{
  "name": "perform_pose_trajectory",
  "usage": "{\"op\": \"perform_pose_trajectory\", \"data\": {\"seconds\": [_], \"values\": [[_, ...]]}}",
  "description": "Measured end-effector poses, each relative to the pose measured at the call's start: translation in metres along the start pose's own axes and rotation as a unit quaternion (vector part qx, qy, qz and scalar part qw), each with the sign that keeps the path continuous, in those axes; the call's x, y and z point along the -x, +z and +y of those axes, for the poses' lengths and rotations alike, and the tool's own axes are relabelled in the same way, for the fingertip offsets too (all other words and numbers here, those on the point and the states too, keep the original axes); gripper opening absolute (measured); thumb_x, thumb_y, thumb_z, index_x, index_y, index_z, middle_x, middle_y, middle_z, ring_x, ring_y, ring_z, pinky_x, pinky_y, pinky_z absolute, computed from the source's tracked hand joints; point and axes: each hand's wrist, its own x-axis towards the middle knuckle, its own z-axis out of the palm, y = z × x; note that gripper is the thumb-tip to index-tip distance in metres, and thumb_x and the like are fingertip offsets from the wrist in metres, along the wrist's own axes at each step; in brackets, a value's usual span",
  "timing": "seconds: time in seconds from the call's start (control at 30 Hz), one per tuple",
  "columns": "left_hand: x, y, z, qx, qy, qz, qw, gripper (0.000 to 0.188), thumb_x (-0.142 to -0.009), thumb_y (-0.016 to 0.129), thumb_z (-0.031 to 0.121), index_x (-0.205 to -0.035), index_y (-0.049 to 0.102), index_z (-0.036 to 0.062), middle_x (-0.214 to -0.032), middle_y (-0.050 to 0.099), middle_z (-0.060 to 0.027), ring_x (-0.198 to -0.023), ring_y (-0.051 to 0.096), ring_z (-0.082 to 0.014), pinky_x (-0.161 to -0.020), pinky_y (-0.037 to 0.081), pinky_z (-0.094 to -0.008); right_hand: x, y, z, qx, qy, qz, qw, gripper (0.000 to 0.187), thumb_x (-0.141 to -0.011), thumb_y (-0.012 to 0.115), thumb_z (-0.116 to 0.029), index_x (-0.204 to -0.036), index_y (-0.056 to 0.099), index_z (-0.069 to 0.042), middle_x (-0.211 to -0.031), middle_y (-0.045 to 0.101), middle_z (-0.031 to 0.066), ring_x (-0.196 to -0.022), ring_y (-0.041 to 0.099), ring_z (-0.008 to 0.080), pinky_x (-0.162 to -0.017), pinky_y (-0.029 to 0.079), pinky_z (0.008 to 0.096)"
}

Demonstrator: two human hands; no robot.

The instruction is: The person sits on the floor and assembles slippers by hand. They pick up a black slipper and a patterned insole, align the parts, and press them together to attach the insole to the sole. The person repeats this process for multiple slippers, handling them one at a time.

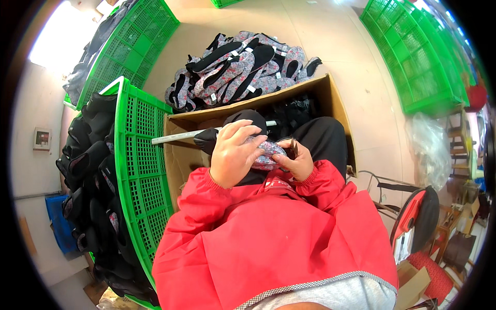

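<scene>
My left hand is closed over one end of a floral fabric slipper, its fingers curled across the top. At the slipper's other end, my right hand pinches the cloth with the thumb. A small dark pointed tool shows between the right fingers; its kind is not clear. The slipper is held above my lap, partly hidden by both hands. Just left of my left hand, a rounded black piece lies against a pale pole. Whether it joins the slipper I cannot tell.
An open cardboard box stands around my knees, with dark items inside. Beyond it lies a heap of floral slippers with black soles. A green crate at left bears many black slippers. More green crates stand far right.
</scene>
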Motion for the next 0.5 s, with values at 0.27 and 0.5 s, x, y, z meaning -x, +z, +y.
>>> {"op": "perform_pose_trajectory", "data": {"seconds": [0.27,0.5], "values": [[-0.013,0.015,-0.008,0.131,-0.014,-0.102,0.986,0.005,-0.076,0.067,0.009,-0.080,0.067,0.0051,-0.082,0.062,-0.0064,-0.079,0.061,-0.0271,-0.071,0.049,-0.0352,0.005,-0.015,0.007,0.115,-0.062,-0.029,0.991,0.031,-0.079,0.076,-0.005,-0.106,0.063,0.001,-0.100,0.061,0.0069,-0.094,0.057,0.0128,-0.085,0.044,0.0258],[-0.002,0.037,0.004,0.102,-0.122,-0.052,0.986,0.006,-0.079,0.065,0.007,-0.083,0.061,0.0047,-0.081,0.059,-0.0087,-0.079,0.061,-0.0286,-0.069,0.048,-0.0375,0.007,-0.031,0.000,0.167,-0.032,-0.085,0.982,0.038,-0.078,0.078,-0.016,-0.110,0.063,0.000,-0.102,0.061,0.0076,-0.095,0.057,0.0159,-0.086,0.044,0.0276]]}}
